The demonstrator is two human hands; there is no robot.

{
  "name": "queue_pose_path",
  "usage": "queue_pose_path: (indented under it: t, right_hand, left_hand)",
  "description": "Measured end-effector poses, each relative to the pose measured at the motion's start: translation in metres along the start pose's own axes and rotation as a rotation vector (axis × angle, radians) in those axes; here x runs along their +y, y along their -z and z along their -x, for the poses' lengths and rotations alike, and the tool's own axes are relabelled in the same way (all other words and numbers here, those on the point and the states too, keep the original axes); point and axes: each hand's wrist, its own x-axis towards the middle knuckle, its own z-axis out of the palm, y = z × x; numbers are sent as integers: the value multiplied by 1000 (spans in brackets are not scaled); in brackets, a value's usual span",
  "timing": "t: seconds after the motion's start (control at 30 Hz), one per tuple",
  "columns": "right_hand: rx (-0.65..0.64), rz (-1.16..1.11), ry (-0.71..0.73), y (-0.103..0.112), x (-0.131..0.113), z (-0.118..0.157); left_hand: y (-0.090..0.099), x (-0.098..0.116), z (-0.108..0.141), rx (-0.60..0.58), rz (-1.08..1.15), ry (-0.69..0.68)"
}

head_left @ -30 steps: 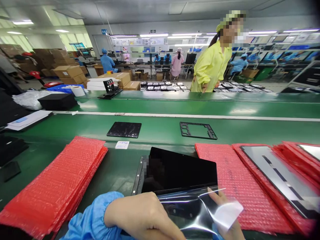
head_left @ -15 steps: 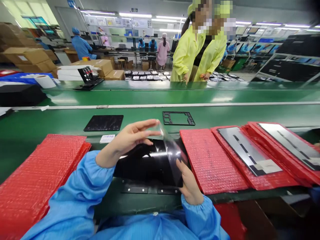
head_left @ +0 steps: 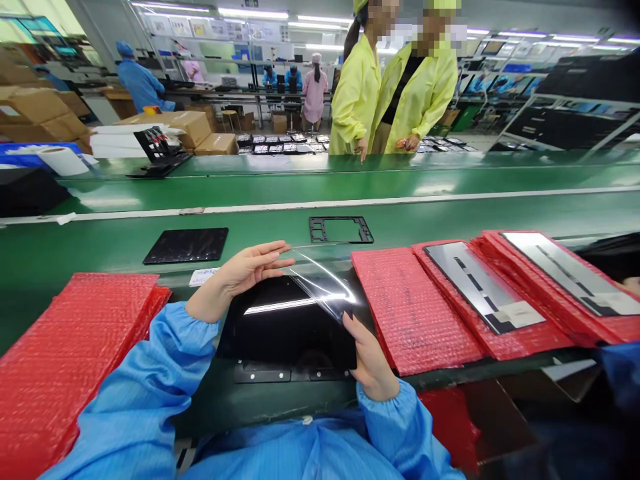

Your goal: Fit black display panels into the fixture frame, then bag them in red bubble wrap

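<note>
Left hand (head_left: pixel 245 272), watched from my remote seat: fingers nearly straight and close together, tips meeting at the upper corner of a clear film (head_left: pixel 327 280). I read this as a light fingertip pinch. Right hand (head_left: pixel 373 357): closed round the right edge of a black panel (head_left: pixel 280 327), thumb on the front by the film; its other fingers are mostly hidden.

The panel is between the two hands, glossy face up, over the near part of the green bench (head_left: pixel 265 230). The film curves up from its upper right side. I note a dark strip (head_left: pixel 263 373) with light round spots just below the near edge.

Farther out: a red bubble-wrap stack (head_left: pixel 85 353) to the left; red bubble-wrap sheets (head_left: pixel 415 307) to the right, with two silver-grey panels (head_left: pixel 480 280) on the wrap farther right. Beyond the hands I log a white label (head_left: pixel 203 277), a black slab (head_left: pixel 187 245) and an open black frame (head_left: pixel 365 232). Two people in yellow coats (head_left: pixel 353 100) stand across the bench.
</note>
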Motion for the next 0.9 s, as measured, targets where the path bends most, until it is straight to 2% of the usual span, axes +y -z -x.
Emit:
queue_pose_path:
  t: [0.13,0.27,0.43,0.53,0.6,0.63,0.7,0.73,0.77,0.8,0.83,0.9]
  right_hand:
    - [-98,-25,-2,0,-1,2]
    - [-139,-33,2,0,-4,5]
    - [-75,15,20,4,-6,4]
    - [-22,44,63,6,-8,3]
    - [-7,49,96,7,-9,4]
    - [1,53,115,7,-10,4]
    - [31,80,165,6,-10,3]
    - [46,99,188,5,-10,3]
    - [57,117,207,3,-10,1]
    - [57,132,224,2,-9,0]
    - [46,141,236,0,-8,-3]
    - [-5,144,250,-4,-5,-7]
  left_hand:
    - [0,2,4,-11,-33,-4]
    - [-2,5,10,-7,-67,-10]
    - [-6,6,19,-18,-113,-52]
    - [-7,8,29,9,-220,-118]
    - [-7,10,40,106,-389,-205]
    - [-9,11,48,201,-500,-281]
    - [-13,10,65,429,-708,-479]
    - [-17,7,74,515,-775,-583]
    - [-23,2,83,545,-822,-669]
    - [-29,-4,89,507,-862,-727]
    - [-37,-12,94,403,-910,-760]
    - [-52,-33,94,93,-1042,-754]
